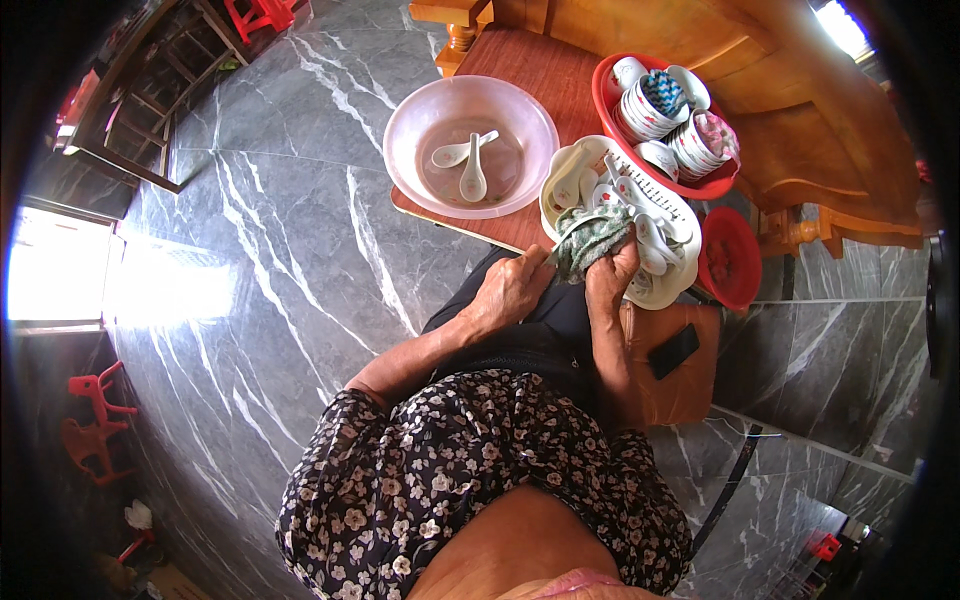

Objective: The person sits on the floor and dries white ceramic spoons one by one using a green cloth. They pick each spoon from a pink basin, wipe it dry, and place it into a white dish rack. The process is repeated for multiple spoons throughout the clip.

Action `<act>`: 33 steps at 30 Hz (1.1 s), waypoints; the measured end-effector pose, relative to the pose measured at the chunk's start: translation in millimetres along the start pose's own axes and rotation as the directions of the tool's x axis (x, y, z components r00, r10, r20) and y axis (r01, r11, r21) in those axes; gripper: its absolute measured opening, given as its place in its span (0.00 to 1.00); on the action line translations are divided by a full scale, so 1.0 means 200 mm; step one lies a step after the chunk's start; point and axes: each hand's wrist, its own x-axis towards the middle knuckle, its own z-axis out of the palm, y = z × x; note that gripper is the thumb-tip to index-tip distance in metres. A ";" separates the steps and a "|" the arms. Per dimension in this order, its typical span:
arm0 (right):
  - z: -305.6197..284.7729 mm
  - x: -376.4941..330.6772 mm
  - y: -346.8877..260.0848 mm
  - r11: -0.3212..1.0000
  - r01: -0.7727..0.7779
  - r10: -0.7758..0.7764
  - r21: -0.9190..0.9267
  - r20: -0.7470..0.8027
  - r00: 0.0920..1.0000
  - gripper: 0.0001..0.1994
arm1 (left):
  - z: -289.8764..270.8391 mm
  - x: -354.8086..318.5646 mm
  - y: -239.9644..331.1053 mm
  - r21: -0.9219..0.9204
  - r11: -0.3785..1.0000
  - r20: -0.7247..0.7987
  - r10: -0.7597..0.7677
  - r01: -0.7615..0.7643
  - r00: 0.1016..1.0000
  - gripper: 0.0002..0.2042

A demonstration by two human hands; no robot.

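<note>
Grey marbled floor point(260, 260) stretches toward nine o'clock as the right hand point(612, 267) grips a green cloth point(583, 244) at two, partly hiding a white basket point(668, 286). The left hand point(513, 287) curls beside the cloth — whether it holds anything cannot be told.

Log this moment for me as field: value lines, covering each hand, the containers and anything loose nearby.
left hand: curled at the cloth's edge; what it grips is unclear
right hand: closed on a grey-green cloth
translucent basin: two crossed white spoons inside
white tray: several spoons, partly behind the cloth
large red basin: stacked white bowls, blue-patterned cloth, pink cloth
small red basin: contents unclear
loose nearby: dark phone-like slab, right of right forearm
</note>
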 end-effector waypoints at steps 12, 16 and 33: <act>-0.03 0.02 0.05 0.999 0.005 -0.003 0.033 -0.073 0.997 0.11 | 0.01 -0.01 0.03 -0.290 0.936 0.263 -0.121 0.198 0.957 0.12; 0.02 -0.04 0.09 0.950 -0.177 0.202 0.257 -0.076 0.976 0.10 | 0.02 0.00 0.02 -0.250 0.957 0.198 -0.096 0.145 0.976 0.14; 0.03 -0.14 0.08 0.788 -0.534 0.487 0.307 0.220 0.845 0.06 | -0.05 0.04 0.04 0.069 0.997 0.134 0.008 -0.017 0.991 0.17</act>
